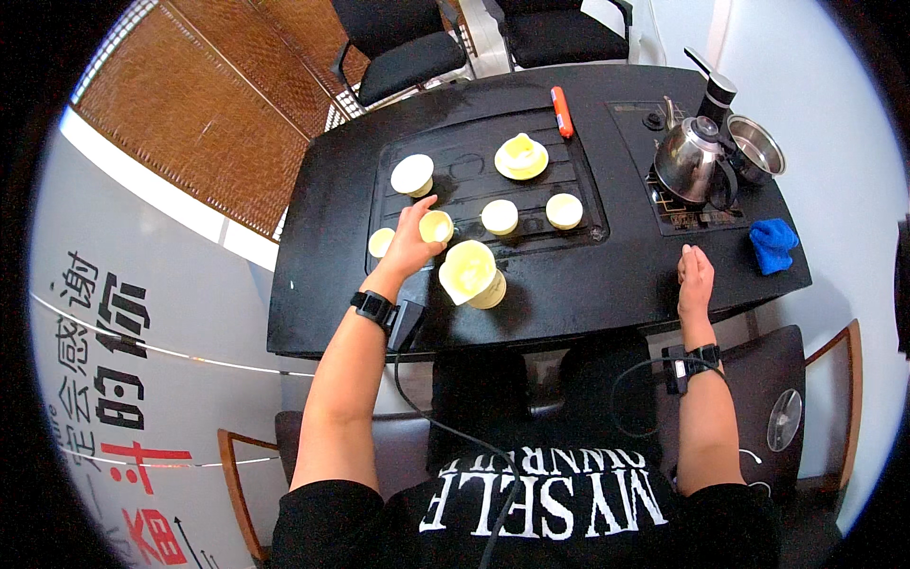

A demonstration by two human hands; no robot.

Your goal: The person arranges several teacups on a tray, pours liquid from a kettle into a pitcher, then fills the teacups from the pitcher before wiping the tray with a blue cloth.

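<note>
With thumb and fingers on either side, my left hand (413, 241) grips a small white teacup (437, 228) at the near left of the black tea tray (455, 142). Another small teacup (381, 243) stands just left of that hand. Two more, a middle teacup (500, 217) and a right teacup (564, 211), are on the tray. Close to my left thumb is a spouted pitcher (472, 275), yellowish inside. Behind are a white bowl-like piece on a narrow base (412, 175) and a lidded bowl on a saucer (521, 157). My right hand (696, 277) rests at the table's near edge, fingers closed, with nothing visible in it.
A steel kettle (689, 161) sits on the hob at right, beside a steel pot (755, 149). A blue cloth (773, 247) lies near the right edge. A red tube-shaped packet (562, 112) lies at the back. Black chairs (408, 57) stand beyond the table.
</note>
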